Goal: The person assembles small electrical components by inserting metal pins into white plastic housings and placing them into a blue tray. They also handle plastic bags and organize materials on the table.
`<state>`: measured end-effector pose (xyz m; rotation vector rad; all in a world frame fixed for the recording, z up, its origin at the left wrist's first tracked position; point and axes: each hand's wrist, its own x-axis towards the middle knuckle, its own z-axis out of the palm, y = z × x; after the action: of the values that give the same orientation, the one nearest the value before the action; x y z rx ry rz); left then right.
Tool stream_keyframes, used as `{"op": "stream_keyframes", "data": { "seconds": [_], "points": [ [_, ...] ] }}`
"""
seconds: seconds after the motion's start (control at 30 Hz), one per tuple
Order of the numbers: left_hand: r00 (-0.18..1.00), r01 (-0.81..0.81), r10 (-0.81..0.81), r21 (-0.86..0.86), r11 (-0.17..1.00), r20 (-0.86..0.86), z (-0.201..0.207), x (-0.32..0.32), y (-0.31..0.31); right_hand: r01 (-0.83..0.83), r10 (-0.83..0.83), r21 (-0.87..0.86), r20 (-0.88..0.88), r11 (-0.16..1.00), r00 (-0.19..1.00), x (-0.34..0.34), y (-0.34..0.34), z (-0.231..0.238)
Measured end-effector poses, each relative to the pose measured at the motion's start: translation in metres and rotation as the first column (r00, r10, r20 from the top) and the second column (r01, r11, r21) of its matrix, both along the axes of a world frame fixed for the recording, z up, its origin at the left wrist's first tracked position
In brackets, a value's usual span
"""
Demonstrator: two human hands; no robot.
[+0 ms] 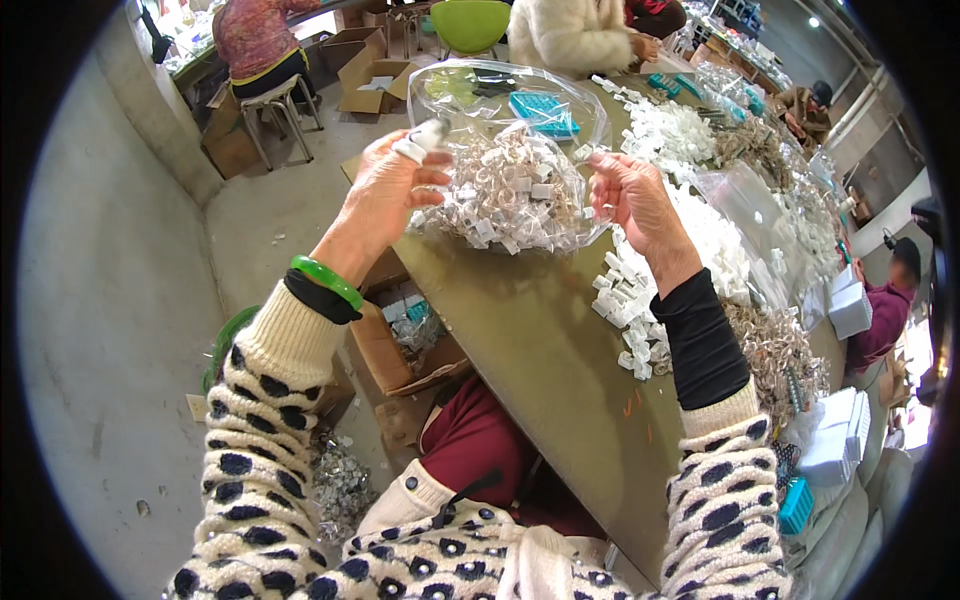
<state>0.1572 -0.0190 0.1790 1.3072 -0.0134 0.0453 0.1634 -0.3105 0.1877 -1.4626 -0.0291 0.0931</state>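
Note:
A clear plastic bag (597, 100) stands on the table (530, 330), its mouth spread wide. It holds a heap of small white and beige tagged pieces (510, 195). My left hand (385, 190) is at the bag's left side, fingers apart and half bent, slightly blurred. White wrapping (420, 142) covers one of its fingers, and nothing shows clearly in its grasp. At the bag's right rim, my right hand (635, 195) pinches a small pale piece (585, 154) between thumb and forefinger. The piece's exact kind is too small to make out.
Loose white plastic pieces (690, 235) pile along the table's right side, with beige ones (785, 350) nearer me. A turquoise basket (545, 113) is behind the bag. An open cardboard box (390, 345) stands below the left table edge. A person in white fluff (565, 35) sits across.

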Motion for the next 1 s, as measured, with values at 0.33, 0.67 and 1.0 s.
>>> {"op": "stream_keyframes", "data": {
  "seconds": [0.33, 0.67, 1.0],
  "points": [
    [0.996, -0.048, 0.034, -0.182, 0.982, -0.078, -0.003, 0.02, -0.027, 0.16, -0.058, -0.457, 0.229, 0.875, 0.972, 0.024, 0.01, -0.003],
    [0.92, -0.311, 0.262, 0.136, 0.941, 0.293, 0.031, 0.045, 0.008, 0.618, -0.314, -0.288, 0.663, 0.731, 0.68, 0.04, 0.007, 0.048],
    [0.857, -0.349, 0.313, 0.014, 0.937, 0.409, 0.047, 0.038, 0.042, 0.389, -0.264, -0.182, 0.479, 0.903, 0.837, 0.022, 0.017, 0.067]
  ]
}}
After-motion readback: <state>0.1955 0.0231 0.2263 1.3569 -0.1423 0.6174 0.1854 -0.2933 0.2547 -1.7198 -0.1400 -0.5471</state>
